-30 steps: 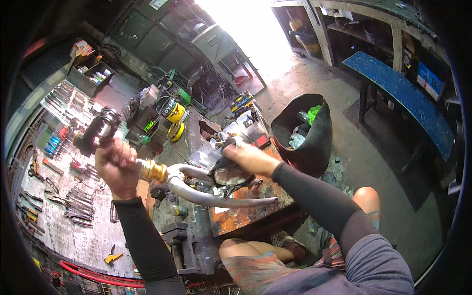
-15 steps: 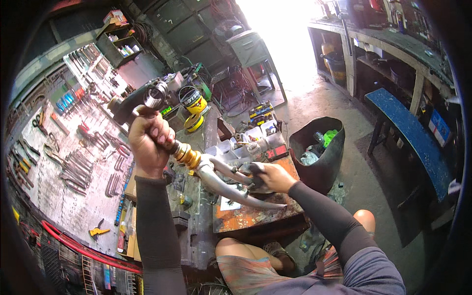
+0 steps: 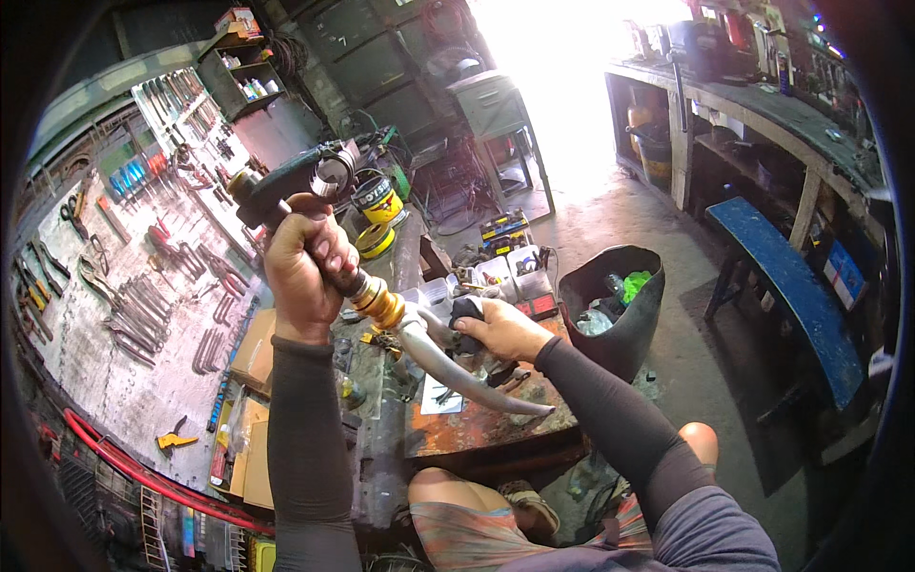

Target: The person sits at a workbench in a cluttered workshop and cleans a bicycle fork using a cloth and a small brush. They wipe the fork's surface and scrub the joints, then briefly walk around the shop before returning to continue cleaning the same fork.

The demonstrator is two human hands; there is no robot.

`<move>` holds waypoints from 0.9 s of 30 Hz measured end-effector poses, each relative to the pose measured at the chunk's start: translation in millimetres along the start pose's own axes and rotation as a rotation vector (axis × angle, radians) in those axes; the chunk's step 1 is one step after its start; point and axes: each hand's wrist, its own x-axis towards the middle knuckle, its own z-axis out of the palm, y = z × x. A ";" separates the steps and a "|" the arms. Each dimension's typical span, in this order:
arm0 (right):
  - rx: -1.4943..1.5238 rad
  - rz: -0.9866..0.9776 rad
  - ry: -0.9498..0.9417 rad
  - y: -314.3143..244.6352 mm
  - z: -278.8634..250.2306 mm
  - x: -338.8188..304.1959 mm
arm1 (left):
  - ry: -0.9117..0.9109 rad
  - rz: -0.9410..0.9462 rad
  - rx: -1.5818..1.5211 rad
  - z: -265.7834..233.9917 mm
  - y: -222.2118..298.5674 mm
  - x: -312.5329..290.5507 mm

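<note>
You are holding a long metal part, a suspension fork (image 3: 381, 305), raised over the edge of the rusty workbench (image 3: 477, 429). It runs from a dark upper end near the wall, through a gold collar, down to a curved silver arch (image 3: 457, 367) that ends above the bench top. Your left hand (image 3: 303, 267) is clamped around the dark shaft just above the gold collar, fingers wrapped fully round it. Your right hand (image 3: 500, 329) is lower and to the right, closed over a dark piece at the top of the silver arch; what exactly it grips is hidden under the fingers. The two hands are apart, joined only by the part.

Just behind your right hand, several small open trays (image 3: 519, 262) sit on the bench, holding small parts too tiny to tell apart. Behind the raised upper end of the fork stands a yellow and black tin (image 3: 378, 203), with a second, flatter one (image 3: 374, 240) below it.

To the right of the bench, on the floor, is a black rubber bucket (image 3: 620, 334) holding clear plastic and a bright green scrap (image 3: 634, 284).

On your left, a wall board (image 3: 114, 286) carries rows of hanging wrenches, pliers and scissors, and a small shelf (image 3: 238, 76) above them holds bottles. Cardboard boxes (image 3: 253, 348) lie below your left forearm. Well off to the right stands a blue bench (image 3: 786, 286).
</note>
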 end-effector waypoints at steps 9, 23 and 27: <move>0.382 0.101 0.258 81.6 -16.8 -64.5 | -0.015 -0.001 0.010 -1.0 2.5 -0.7; 1.208 -0.090 0.393 35.6 9.4 -124.8 | 0.016 0.009 0.071 22.6 8.2 0.6; 0.061 -0.045 0.454 3.3 49.0 -126.2 | 0.026 -0.042 0.045 45.6 -7.6 12.7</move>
